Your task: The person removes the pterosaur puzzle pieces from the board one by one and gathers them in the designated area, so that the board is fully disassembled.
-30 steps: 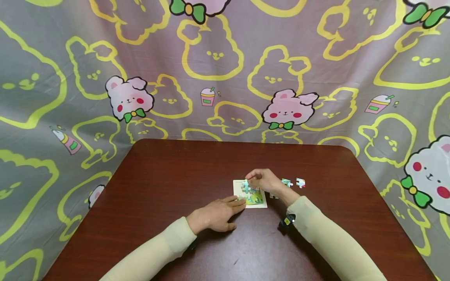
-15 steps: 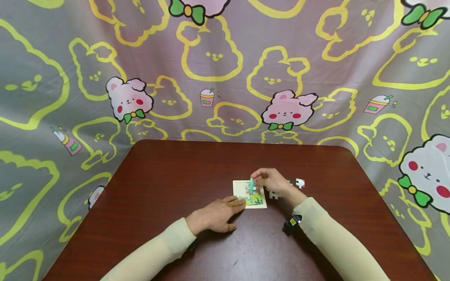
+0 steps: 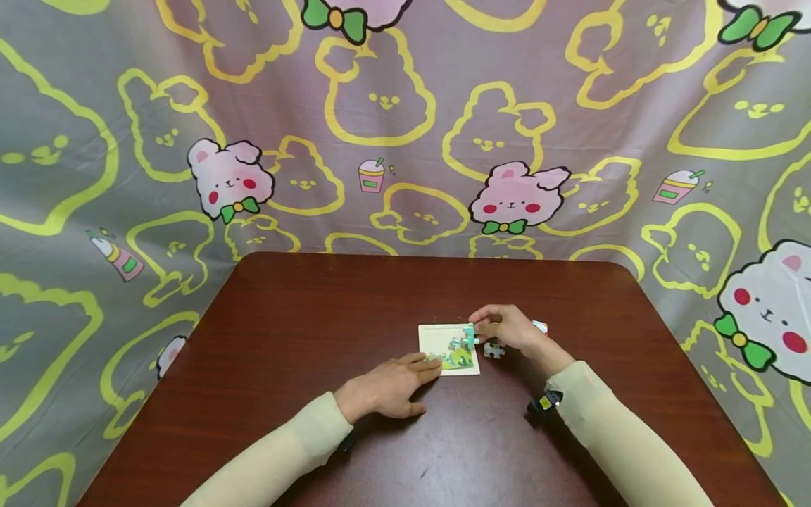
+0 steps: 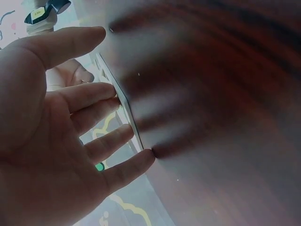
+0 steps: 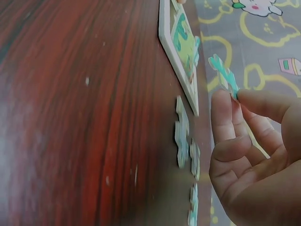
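Observation:
A pale square puzzle board (image 3: 433, 336) lies on the table, its lower part filled with green and yellow jigsaw pieces. My left hand (image 3: 393, 387) rests at the board's left edge with fingers extended; in the left wrist view those fingertips touch the rim. Over the board's upper right corner, my right hand (image 3: 512, 329) pinches a teal jigsaw piece (image 3: 469, 334) between thumb and fingers. The right wrist view shows that piece (image 5: 225, 77) held tilted, clear of the board (image 5: 165, 35).
A loose jigsaw piece (image 3: 493, 350) lies just right of the board, and another piece (image 3: 540, 327) with some red is partly behind my right hand. Several loose pieces line up in the right wrist view. A patterned curtain (image 3: 405, 162) hangs behind the brown table (image 3: 317, 303).
My right hand has moved right with the teal jigsaw piece, from above the board's middle to its right edge. The left hand has stayed in place.

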Motion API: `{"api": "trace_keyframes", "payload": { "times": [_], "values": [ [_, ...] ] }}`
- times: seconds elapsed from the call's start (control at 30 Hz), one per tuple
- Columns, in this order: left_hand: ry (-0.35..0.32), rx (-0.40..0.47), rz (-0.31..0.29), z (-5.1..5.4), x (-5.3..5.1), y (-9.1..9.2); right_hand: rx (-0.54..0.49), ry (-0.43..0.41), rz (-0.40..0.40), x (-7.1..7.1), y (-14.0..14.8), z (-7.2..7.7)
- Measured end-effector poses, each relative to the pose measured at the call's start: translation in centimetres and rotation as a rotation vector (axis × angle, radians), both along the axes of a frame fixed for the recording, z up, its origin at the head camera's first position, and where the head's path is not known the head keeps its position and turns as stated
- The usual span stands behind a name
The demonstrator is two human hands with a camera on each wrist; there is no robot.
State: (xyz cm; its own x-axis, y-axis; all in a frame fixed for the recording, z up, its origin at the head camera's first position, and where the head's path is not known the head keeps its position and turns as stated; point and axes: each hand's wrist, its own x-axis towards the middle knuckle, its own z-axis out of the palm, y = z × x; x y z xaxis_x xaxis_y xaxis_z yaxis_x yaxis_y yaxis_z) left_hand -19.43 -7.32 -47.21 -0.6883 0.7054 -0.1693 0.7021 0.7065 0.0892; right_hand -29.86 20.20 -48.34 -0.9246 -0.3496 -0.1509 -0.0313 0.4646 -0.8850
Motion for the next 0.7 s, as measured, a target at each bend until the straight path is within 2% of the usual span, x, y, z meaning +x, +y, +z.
{"api": "trace_keyframes", "payload": {
  "times": [0.4, 0.7],
  "values": [
    [0.006, 0.011, -0.006, -0.2, 0.0, -0.1, 0.024, -0.043, -0.039, 0.3, 2.9, 0.1],
    [0.009, 0.007, -0.002, -0.2, 0.0, 0.0, 0.024, -0.007, -0.005, 0.7, 5.9, -0.1]
  ]
}}
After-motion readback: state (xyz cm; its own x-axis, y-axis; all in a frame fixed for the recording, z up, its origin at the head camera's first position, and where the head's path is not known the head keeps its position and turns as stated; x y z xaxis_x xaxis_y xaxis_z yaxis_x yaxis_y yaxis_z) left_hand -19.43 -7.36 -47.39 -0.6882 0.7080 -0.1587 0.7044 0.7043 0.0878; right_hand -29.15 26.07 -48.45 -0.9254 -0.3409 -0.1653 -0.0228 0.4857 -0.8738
